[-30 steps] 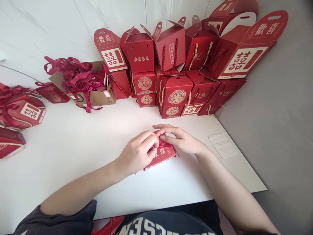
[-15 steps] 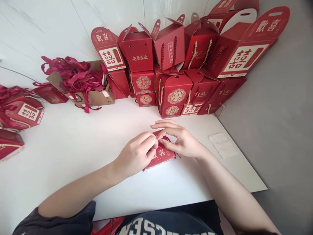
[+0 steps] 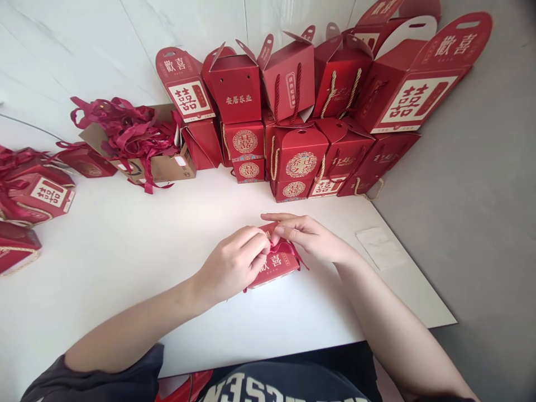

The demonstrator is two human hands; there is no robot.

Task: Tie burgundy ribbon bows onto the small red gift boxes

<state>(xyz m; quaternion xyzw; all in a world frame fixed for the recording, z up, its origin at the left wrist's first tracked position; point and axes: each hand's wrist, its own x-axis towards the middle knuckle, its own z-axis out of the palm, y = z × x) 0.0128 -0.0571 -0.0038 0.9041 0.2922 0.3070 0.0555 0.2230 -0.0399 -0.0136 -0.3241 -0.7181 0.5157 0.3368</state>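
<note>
A small red gift box [image 3: 277,268] with pale lettering on its top stands on the white table in front of me. Across the top runs a dark pink ribbon [image 3: 287,248], its tail hanging over the right edge. My left hand [image 3: 240,258] is closed over the box's left side, thumb and fingers pinching the ribbon near the middle. From the right, my right hand [image 3: 312,237] reaches over the box. Its thumb and fingertips meet at the ribbon beside the left fingers, while another finger stretches out to the left. The fingers partly hide the ribbon's middle.
Red gift boxes [image 3: 299,162] stand stacked along the back. A cardboard box [image 3: 167,167] heaped with pink ribbons [image 3: 134,131] sits at the back left. Finished-looking ribboned boxes [image 3: 50,192] line the left edge. A white paper [image 3: 379,248] lies right, near the grey wall.
My right thumb and fingers have closed nearer together at the ribbon, and the hand has turned slightly. More ribbon now shows on the box top. My left hand stays in place.
</note>
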